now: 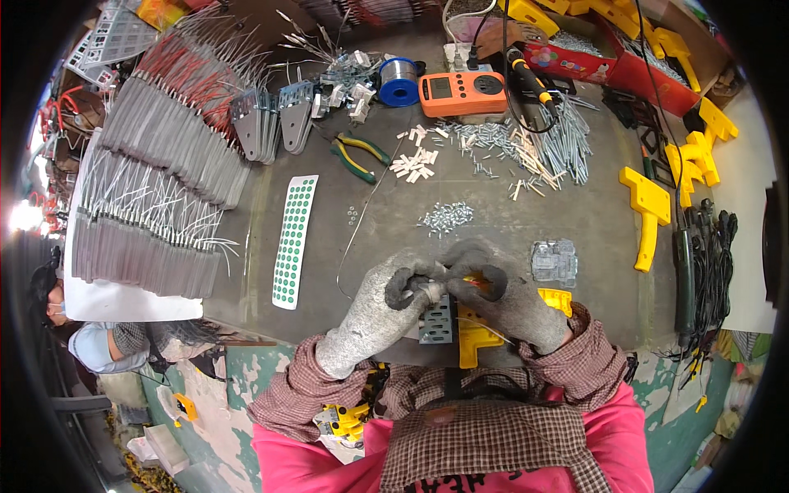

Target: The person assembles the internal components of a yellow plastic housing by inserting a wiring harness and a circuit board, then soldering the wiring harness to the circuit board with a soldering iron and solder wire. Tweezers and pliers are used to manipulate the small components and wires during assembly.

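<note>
My left hand (pixel 393 286), in a grey glove, is closed in a pinch around a small pale piece (pixel 431 291) whose kind I cannot make out. Fingertip to fingertip with it is my right hand (pixel 503 287), also gloved and closed; a bit of red and yellow shows inside its curled fingers, but what it holds is mostly hidden. Just below both hands lie a perforated grey metal plate (pixel 437 322) and a yellow plastic housing (pixel 470 343). A thin pale wire (pixel 491 327) runs beneath my right hand.
Small screws (pixel 446 218), pliers (pixel 362 158), a sticker sheet (pixel 293 242) and a clear plastic part (pixel 554 263) lie around the hands. Farther back are a solder spool (pixel 399 82) and an orange meter (pixel 463 94). Heating plates (pixel 152 251) fill the left; a yellow handle (pixel 646 215) lies right.
</note>
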`<action>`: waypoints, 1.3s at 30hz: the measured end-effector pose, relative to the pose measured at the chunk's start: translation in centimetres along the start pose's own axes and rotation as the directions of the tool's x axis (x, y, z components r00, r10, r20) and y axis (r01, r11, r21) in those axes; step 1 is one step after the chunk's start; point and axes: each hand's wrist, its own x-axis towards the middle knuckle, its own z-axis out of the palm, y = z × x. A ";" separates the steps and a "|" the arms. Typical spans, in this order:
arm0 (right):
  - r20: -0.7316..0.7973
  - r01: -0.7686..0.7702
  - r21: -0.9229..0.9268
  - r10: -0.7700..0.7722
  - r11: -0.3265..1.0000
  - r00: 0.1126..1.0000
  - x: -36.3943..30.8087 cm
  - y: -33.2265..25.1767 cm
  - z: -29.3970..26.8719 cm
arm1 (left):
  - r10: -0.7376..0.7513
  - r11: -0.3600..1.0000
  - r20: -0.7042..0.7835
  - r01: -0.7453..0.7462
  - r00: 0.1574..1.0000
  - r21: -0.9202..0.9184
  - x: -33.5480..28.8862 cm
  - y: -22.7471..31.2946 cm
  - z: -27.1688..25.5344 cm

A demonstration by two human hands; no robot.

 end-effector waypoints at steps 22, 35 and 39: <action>0.027 -0.096 0.154 0.093 0.983 0.995 -0.9 0.7 -1.0 | -0.032 0.985 -0.140 0.055 0.990 0.164 1.5 -0.9 0.8; -0.221 -0.286 -0.097 0.259 0.953 0.940 -1.2 0.3 -2.5 | -0.017 0.969 -0.161 0.056 0.987 0.239 2.4 -3.1 0.4; -0.424 -0.357 -0.190 0.251 0.915 0.870 -2.0 -0.4 -5.0 | -0.077 0.797 -0.104 0.124 0.992 0.592 2.4 -1.4 0.5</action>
